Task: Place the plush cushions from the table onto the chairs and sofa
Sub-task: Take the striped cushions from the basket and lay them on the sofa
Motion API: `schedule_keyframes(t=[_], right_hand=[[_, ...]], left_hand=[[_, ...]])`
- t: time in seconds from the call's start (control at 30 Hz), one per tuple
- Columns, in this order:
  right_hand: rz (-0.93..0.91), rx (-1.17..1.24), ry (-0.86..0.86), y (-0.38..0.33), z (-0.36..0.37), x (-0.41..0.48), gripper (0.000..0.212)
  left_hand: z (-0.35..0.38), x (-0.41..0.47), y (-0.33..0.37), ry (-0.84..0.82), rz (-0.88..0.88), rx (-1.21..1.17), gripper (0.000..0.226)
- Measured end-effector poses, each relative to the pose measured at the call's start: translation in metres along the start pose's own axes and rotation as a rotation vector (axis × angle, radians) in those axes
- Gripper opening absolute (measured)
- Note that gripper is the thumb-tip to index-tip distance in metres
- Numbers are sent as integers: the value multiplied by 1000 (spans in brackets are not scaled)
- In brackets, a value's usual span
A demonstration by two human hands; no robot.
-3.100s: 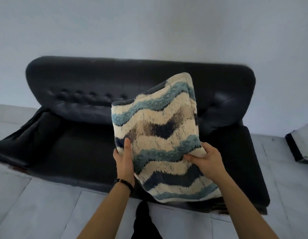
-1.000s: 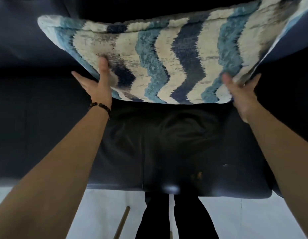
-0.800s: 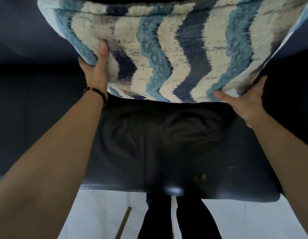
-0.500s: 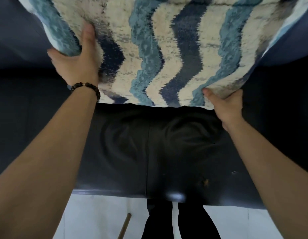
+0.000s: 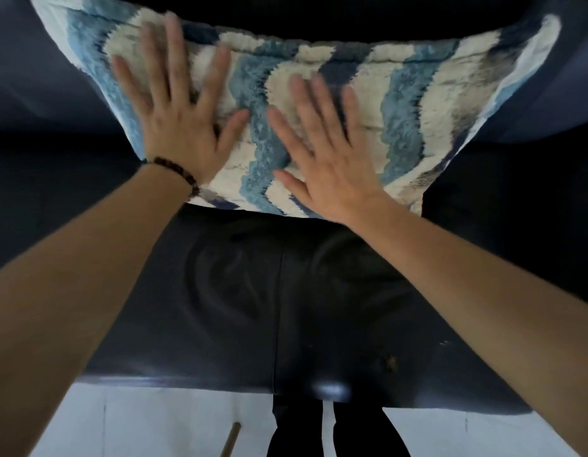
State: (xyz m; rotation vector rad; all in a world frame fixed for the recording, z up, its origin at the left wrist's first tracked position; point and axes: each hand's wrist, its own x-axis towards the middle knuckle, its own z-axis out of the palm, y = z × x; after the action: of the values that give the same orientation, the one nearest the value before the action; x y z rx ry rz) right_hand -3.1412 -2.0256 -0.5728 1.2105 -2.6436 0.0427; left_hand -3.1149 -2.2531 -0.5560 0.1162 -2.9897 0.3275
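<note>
The plush cushion point(image 5: 401, 103) sits on the sofa point(image 5: 279, 308) at the back of the seat. Its lower edge touches the seat leather & its face tips back toward the dark backrest. Pattern: wavy stripes in cream, light blue, teal & navy, w/ brown-grey smudging toward the right side. It spans most of the frame's width.

The left hand point(image 5: 177, 127) lies flat on the cushion's left part, fingers straight & spread wide, thumb angled out to the right. It grips nothing, just presses on the pile. A dark beaded bracelet point(image 5: 178, 171) is round that wrist. The right hand point(image 5: 325, 159) is flat too, on the cushion's middle near the lower edge. Its fingers are straight & fanned, thumb pointing left, w/ nothing held. The 2 hands are just beside each other, thumbs near but apart. Fingertips of both are blurred, so exact contact there can't be told.

Both forearms are bare & reach in from the lower corners over the seat. The seat is black & glossy, w/ a centre seam, creases & a small tan scuff near the front edge, right of centre. Below that edge: pale floor point(image 5: 137, 423), the person's legs point(image 5: 302, 433) in black trousers, & the end of a thin wooden stick point(image 5: 231, 438) just left of the legs.
</note>
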Motion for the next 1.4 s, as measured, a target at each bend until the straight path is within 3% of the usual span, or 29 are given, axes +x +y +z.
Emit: schedule_keyframes(t=[0.07,0.13,0.27,0.37,0.43,0.53,0.63,0.73,0.83,0.93,1.03,1.13,1.27,1.4], right_hand=[[-128,-110,-83,16,9,19,85],[-110,-145,-154,56,12,19,91],[136,-87,-257,126,0,-31,90],[350,-131,-274,120,1,-56,87],[396,-136,-171,92,10,-59,84],[193,-55,-85,39,33,-63,93],[-120,-59,-78,-12,61,-67,94],[-293,-218,-41,-27,91,-65,92],[-343,-289,-44,20,106,-68,99],[-247,-245,-75,79,87,-101,84],[-73,-289,-144,91,63,-142,76],[53,-200,-162,63,52,-142,87],[-16,-58,-107,32,39,-86,100],[26,-19,-238,46,29,-43,121]], left_hand=[[4,9,-12,-81,-102,-23,74],[7,16,-22,-133,-250,-57,78],[9,21,-20,-172,-312,-52,79],[9,18,-8,-160,-350,-79,79],[8,5,-3,-62,-380,-98,77],[13,-38,13,116,-469,-235,73],[29,-90,35,39,-590,-448,76],[55,-112,43,-151,-476,-397,77],[70,-93,32,-254,-426,-306,80],[70,-78,19,-303,-354,-278,80],[64,-94,16,-281,-309,-304,77],[52,-113,17,-215,-207,-231,83],[46,-95,17,-173,99,-100,104],[44,-59,6,-250,93,-76,125]])
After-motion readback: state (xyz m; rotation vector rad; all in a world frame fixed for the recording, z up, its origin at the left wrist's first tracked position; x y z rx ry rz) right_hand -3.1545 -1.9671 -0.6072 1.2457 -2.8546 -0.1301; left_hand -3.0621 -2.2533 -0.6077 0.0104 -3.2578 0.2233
